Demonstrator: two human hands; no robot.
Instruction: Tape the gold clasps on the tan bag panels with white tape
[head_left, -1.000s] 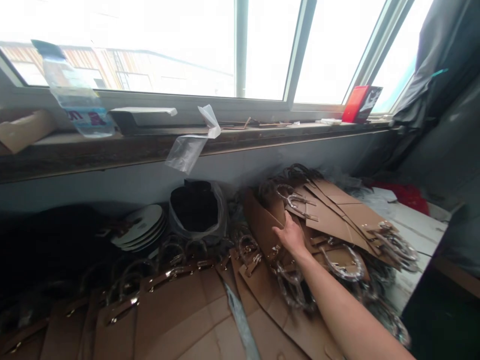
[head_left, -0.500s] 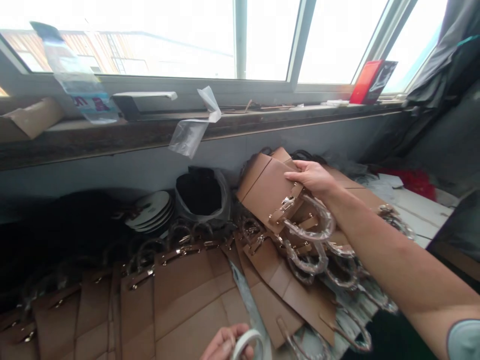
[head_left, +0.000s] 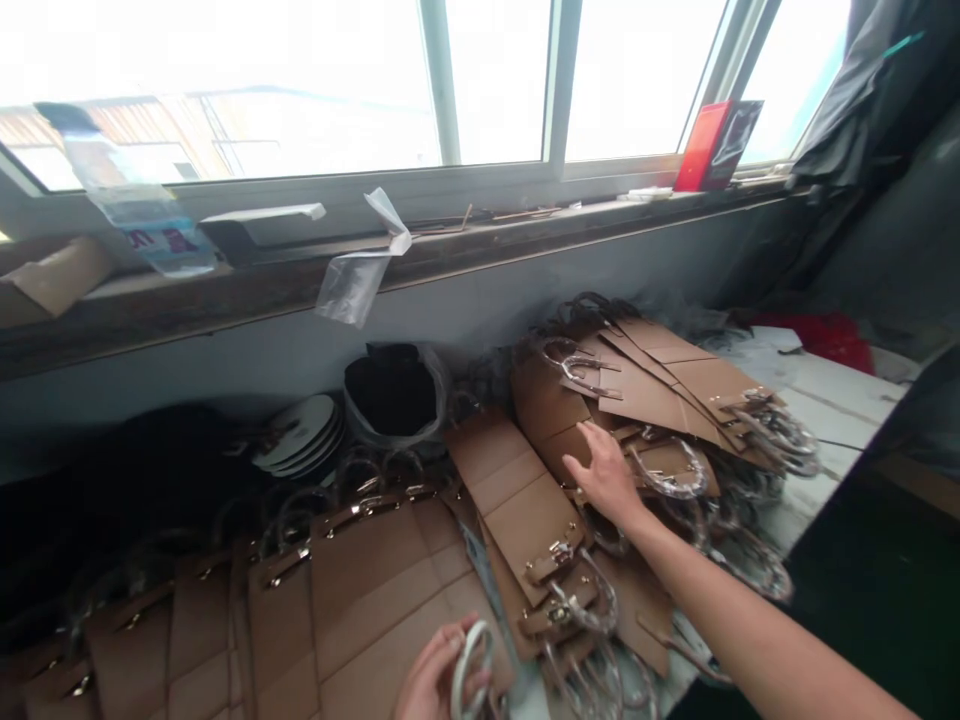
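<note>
My left hand [head_left: 430,672] is closed around a roll of white tape [head_left: 471,668] at the bottom of the view. My right hand [head_left: 604,474] is just above the heap, fingers apart and holding nothing. Beside it on the left lies a brown bag panel [head_left: 517,500] with a metal clasp and a plastic-wrapped handle [head_left: 596,612] at its near end. Further brown panels [head_left: 664,395] are fanned out beyond my right hand, their wrapped handles [head_left: 780,435] toward the right. My right fingertips are close to the panels beneath; whether they touch is unclear.
Rows of brown panels [head_left: 382,590] cover the left of the work surface. Behind them stand a plastic-lined container [head_left: 394,395] of black material and stacked white discs [head_left: 300,430]. A plastic bottle [head_left: 142,215] and a red box [head_left: 709,145] stand on the windowsill [head_left: 480,245].
My right hand has let go of a brown bag panel, which now lies lower on the pile. The hand has moved down, with its fingers apart. The left hand still holds the tape.
</note>
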